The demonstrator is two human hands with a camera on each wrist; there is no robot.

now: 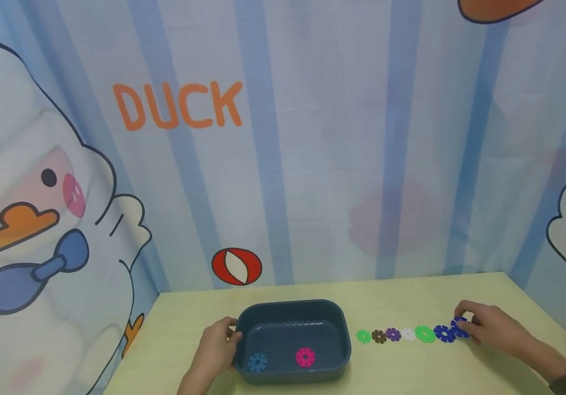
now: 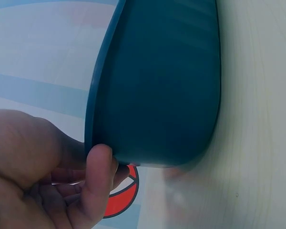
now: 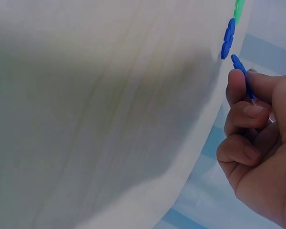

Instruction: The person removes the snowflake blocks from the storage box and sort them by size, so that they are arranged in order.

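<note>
My left hand grips the left rim of a dark blue plastic tub, thumb and fingers on either side of the wall in the left wrist view. Inside the tub lie a blue notched disc and a pink notched disc. Between thumb and forefinger, my right hand pinches a dark blue notched disc. It is held tilted just above the table, close to another dark blue disc that ends a row on the table. Whether these two touch cannot be told.
Leftward along the row come a large green disc, a white one, a purple one, a brown one and a small green one. The pale yellow table backs onto a printed curtain.
</note>
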